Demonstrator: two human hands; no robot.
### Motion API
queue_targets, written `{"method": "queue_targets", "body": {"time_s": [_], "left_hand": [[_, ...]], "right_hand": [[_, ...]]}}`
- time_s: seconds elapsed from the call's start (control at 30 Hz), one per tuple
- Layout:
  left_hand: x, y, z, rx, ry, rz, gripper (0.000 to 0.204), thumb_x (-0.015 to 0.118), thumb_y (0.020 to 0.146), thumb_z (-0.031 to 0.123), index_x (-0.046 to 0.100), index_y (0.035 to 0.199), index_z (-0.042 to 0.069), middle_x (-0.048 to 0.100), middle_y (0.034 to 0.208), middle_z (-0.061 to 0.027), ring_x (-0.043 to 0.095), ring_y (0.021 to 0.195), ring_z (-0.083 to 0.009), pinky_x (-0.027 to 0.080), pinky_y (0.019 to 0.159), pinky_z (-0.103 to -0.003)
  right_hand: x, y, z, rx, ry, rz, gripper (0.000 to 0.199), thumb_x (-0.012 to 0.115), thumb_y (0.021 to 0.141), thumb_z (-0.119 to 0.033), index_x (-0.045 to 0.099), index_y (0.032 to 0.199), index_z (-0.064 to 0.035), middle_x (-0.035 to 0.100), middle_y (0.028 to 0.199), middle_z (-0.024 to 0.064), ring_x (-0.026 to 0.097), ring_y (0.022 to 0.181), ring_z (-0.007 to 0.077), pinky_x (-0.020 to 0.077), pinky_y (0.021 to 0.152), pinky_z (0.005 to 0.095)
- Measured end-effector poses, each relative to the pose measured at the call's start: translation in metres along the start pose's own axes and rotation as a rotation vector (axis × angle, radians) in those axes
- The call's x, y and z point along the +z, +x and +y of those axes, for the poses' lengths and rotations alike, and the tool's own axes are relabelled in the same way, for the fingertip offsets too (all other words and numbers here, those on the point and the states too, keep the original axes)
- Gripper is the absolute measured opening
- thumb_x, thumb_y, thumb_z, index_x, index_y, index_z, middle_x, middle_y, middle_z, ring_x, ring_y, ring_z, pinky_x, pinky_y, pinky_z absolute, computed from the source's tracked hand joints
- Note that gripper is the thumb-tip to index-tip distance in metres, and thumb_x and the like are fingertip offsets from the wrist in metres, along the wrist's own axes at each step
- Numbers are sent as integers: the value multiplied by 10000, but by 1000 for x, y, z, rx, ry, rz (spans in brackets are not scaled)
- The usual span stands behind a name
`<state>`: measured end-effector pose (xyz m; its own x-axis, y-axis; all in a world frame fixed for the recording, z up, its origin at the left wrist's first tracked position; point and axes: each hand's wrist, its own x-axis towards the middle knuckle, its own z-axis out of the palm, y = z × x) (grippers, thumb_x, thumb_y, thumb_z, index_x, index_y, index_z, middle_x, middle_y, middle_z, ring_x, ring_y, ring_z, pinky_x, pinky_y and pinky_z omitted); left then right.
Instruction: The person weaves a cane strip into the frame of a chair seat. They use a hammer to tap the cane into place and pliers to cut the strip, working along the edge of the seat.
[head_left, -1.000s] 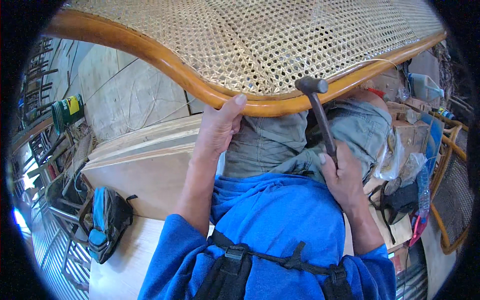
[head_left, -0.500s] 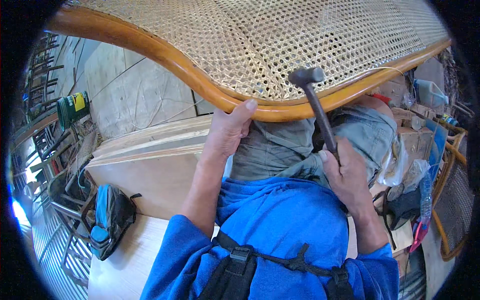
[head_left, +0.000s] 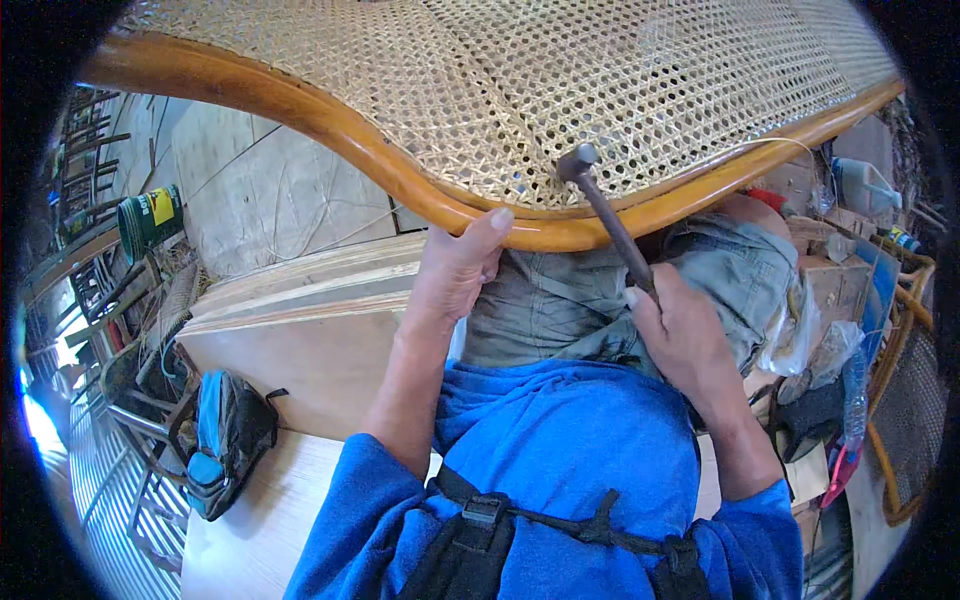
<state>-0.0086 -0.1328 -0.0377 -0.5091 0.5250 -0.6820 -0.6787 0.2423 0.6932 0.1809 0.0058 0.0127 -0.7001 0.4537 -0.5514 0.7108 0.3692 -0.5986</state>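
The wooden frame (head_left: 560,236) lies in left hand (head_left: 457,268), hammer (head_left: 611,222) in right hand (head_left: 684,330).

Here's a dark metal hammer (head_left: 614,225), head toward the upper middle of the frame, slim handle slanting down to the right of centre. That head sits over pale, open-hole woven cane webbing (head_left: 560,90), close to its lower border; contact, can't tell! The webbing sweeps across the whole top, darker holes right of centre. And edging it, a glossy, golden-brown, rounded frame rail (head_left: 560,233), dipping from the upper left to a low curve at centre, then climbing upper right, where a thin pale strand (head_left: 785,139) arcs loose.
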Motion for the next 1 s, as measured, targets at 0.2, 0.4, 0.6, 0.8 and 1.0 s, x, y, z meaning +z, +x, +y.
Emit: {"method": "queue_targets", "body": {"time_s": [0.2,0.4,0.6,0.8,1.0], "left_hand": [[-5,3,-4,5,16,-40,320,706,767,279,515,945,94,462,683,56,373,490,-47,272,411,-211],[-5,2,-5,26,20,-31,307,702,770,275,520,937,93,461,677,56,376,489,-41,279,408,-206],[-6,4,-6,0,10,-27,318,708,770,276,513,943,92,456,670,52,367,472,-35,282,398,-197],[-4,2,-2,-3,16,-27,342,716,764,281,509,964,97,466,698,53,373,486,-31,288,408,-194],[-4,2,-3,-11,27,-19,359,713,765,290,510,985,92,479,722,54,388,511,-34,297,420,-197]], "right_hand": [[-7,-6,-8,-47,261,138,254,526,889,-255,464,878,-9,559,727,256,551,705,460,429,605,490],[-3,0,-2,-13,95,-32,249,545,878,-249,475,908,-12,555,719,240,558,702,443,435,604,474],[-6,-15,-10,-97,202,42,247,549,874,-246,467,884,-13,557,721,241,563,694,440,428,597,483],[-4,-11,-3,-7,106,-43,244,549,871,-246,471,894,-16,566,712,234,574,693,428,437,603,479],[2,-13,0,9,-21,-95,252,554,868,-258,481,896,-19,569,724,233,577,701,421,440,605,475]]}}
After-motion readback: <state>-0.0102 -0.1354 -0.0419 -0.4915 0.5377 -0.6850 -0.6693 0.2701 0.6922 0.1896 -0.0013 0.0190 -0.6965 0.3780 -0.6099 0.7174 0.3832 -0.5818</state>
